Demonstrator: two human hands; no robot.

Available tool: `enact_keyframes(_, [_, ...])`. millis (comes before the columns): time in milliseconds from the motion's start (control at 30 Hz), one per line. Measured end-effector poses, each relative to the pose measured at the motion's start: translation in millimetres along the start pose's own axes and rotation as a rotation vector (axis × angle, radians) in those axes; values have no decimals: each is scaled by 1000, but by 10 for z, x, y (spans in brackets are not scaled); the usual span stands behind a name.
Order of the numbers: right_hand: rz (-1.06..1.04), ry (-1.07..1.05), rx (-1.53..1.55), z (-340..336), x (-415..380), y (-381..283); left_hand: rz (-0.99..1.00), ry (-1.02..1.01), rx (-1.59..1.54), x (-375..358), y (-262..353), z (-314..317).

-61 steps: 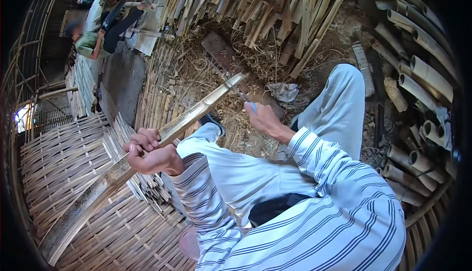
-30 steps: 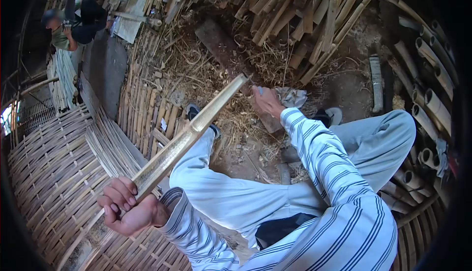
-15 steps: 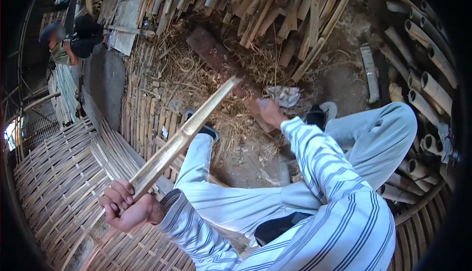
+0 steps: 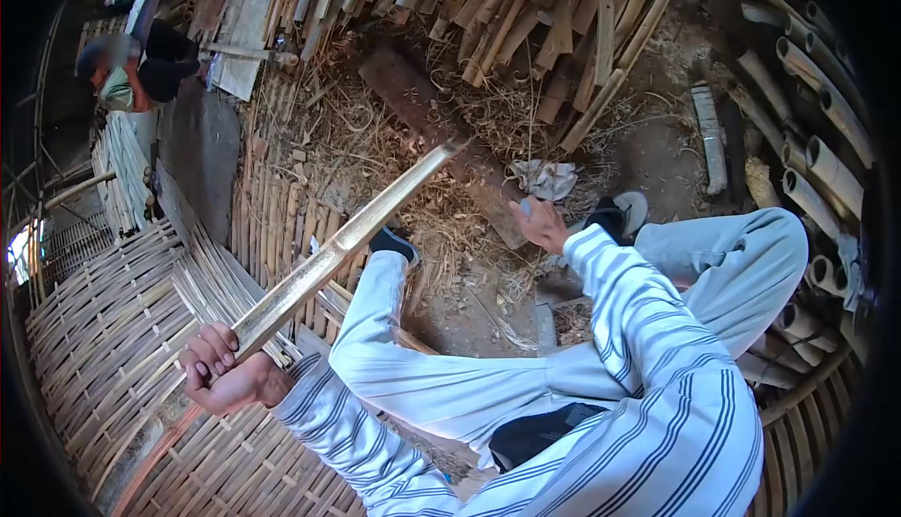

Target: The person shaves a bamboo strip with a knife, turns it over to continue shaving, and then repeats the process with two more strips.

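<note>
My left hand (image 4: pixel 225 367) is closed around a long split bamboo piece (image 4: pixel 324 264) with a pale hollow inner face. This piece slants up to the right, its far end over a dark brown plank (image 4: pixel 404 90) on the ground. Near the plank's lower end is my right hand (image 4: pixel 542 224), its fingers curled. Whatever it may hold is too small to make out. A crumpled pale cloth (image 4: pixel 546 179) lies just beyond that hand.
Curly shavings (image 4: pixel 347 132) cover the ground around the plank. Split bamboo lengths (image 4: pixel 507 29) are heaped ahead, and bamboo tubes (image 4: pixel 831 174) are stacked at right. A woven bamboo panel (image 4: pixel 103 329) lies at left. Another person (image 4: pixel 141 71) sits at far left.
My right hand has moved slightly right and down, away from the plank. My left hand has shifted a little up and left with the bamboo piece. The other person has bent lower.
</note>
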State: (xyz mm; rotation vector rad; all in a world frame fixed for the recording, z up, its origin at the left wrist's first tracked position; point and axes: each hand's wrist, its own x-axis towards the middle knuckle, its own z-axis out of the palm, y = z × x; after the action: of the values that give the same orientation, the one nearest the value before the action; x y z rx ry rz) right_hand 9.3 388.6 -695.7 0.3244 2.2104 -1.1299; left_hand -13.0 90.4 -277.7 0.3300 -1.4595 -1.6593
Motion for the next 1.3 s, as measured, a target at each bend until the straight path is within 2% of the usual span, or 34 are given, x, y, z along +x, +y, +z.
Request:
enact_keyframes(67, [32, 54, -28, 46, -86, -7, 4, -21, -5, -14, 31, -73])
enact_keyframes(133, [21, -38, -1, 14, -96, -99, 21, -65, -48, -21, 1, -92])
enact_keyframes(200, [-15, -160, -63, -109, -256, -89, 41, -11, -27, -70, -14, -94])
enact_keyframes(300, [84, 135, -26, 138, -221, 17, 45, -13, -12, -109, 28, -9])
enact_keyframes(333, [89, 42, -32, 77, -205, 20, 50, -34, -7, -135, 42, -5])
enact_keyframes(400, [53, 14, -20, 41, -180, -79, 51, -71, -41, -118, 32, 32])
enact_keyframes(467, [40, -40, -30, 89, -246, 24, 57, -20, -38, -146, 3, 25])
enact_keyframes(567, [170, 16, -30, -15, -416, -32, 13, -16, -47, -111, 45, 17])
enact_keyframes(600, [194, -83, -12, -89, -355, 21, 13, -1, -32, -126, 44, 47])
enact_keyframes(700, [193, -46, -65, -282, -420, -164, 43, -28, -66, -77, -24, 14])
enact_keyframes(733, [110, 105, -149, -170, -348, -61, 30, -54, -120, -80, -33, 11])
enact_keyframes(800, [111, -7, -47, -114, -32, 174, 14, -98, -193, -80, -3, 21])
enact_keyframes(833, [117, -65, 4, -189, -6, 48, 2, -118, -217, -96, 8, 55])
enact_keyframes(867, [316, -183, 350, -259, -4, -58, -17, -170, -242, -95, 23, 53])
enact_keyframes(900, [369, -266, 512, -417, -88, -252, -39, -228, -269, -88, 26, 55])
enact_keyframes(933, [311, -271, 484, -552, -136, -398, -41, -299, -271, -89, 32, 57])
enact_keyframes(1033, [191, -176, 403, -928, -414, -715, -108, -397, -288, -80, 84, 68])
enact_keyframes(1100, [144, -74, 403, -1194, -741, -879, -129, -407, -178, -89, 142, 110])
enact_keyframes(1167, [3, 49, 442, -1374, -938, -927, -145, -477, -140, -8, 118, 56])
enact_keyframes(1200, [19, -8, 603, -1503, -1053, -982, -141, -504, -124, 13, 119, 74])
enact_keyframes(1233, [21, 45, 621, -1604, -1171, -1075, -137, -535, -107, 40, 133, 96])
enact_keyframes(1300, [0, 31, 751, -1796, -1377, -1093, -92, -531, 100, 82, 190, 115])
